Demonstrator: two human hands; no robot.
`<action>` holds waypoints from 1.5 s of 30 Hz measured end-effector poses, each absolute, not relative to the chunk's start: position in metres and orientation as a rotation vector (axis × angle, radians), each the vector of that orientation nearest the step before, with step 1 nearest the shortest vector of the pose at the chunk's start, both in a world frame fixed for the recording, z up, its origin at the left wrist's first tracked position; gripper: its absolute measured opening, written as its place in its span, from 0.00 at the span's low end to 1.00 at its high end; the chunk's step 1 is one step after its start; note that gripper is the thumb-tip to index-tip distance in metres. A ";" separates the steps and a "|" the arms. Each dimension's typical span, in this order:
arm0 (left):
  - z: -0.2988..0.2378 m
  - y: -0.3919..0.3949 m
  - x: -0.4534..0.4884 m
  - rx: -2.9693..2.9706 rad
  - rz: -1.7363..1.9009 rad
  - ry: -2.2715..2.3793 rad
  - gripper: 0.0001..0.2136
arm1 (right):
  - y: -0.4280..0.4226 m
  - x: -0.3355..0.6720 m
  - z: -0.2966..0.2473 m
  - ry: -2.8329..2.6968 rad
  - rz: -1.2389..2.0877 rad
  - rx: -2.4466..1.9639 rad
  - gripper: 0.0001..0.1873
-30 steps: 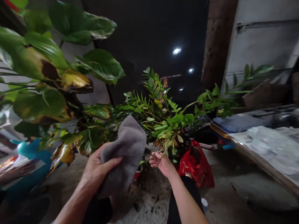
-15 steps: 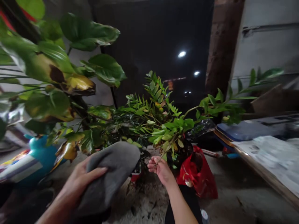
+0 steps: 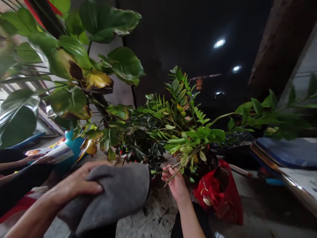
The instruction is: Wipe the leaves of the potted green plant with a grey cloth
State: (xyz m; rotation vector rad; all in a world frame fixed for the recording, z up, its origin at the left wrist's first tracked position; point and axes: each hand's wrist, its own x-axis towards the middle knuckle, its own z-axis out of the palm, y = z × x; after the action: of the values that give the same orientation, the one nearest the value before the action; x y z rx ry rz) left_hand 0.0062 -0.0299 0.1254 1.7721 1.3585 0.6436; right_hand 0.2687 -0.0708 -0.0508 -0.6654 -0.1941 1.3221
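A grey cloth (image 3: 121, 191) is gripped in my left hand (image 3: 81, 183), thumb on top, and hangs down in folds on both sides. My right hand (image 3: 174, 181) has its fingers closed around thin bare stems (image 3: 174, 172) of a leafy green plant (image 3: 190, 138). The stems run up and right from my fingers into the light green leaves. The cloth's right edge is close to my right hand but apart from it. A red plastic bag (image 3: 228, 195) wraps the base of the plant to the right of my right hand.
A large-leaved plant (image 3: 71, 102) with browned, yellowing leaves fills the left. Beyond it, another person's hands (image 3: 29, 160) are near a turquoise object (image 3: 71, 145). A table with a blue lid (image 3: 284, 152) stands at the right. A dark glossy panel (image 3: 193, 36) stands behind the plants.
The view has turned left, so the plants appear farther right and the other person's hands show. My left hand and the cloth have dropped slightly. My right hand stays on the stems.
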 end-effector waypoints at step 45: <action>-0.004 0.023 0.059 0.904 1.180 1.004 0.15 | -0.047 0.208 0.061 -0.326 0.565 -1.367 0.26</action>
State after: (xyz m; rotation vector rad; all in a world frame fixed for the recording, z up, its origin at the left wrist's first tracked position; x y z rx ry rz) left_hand 0.0595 0.0234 -0.0041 0.9041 1.0038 1.1802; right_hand 0.2075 -0.0466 0.0606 -1.3673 -0.3259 0.5647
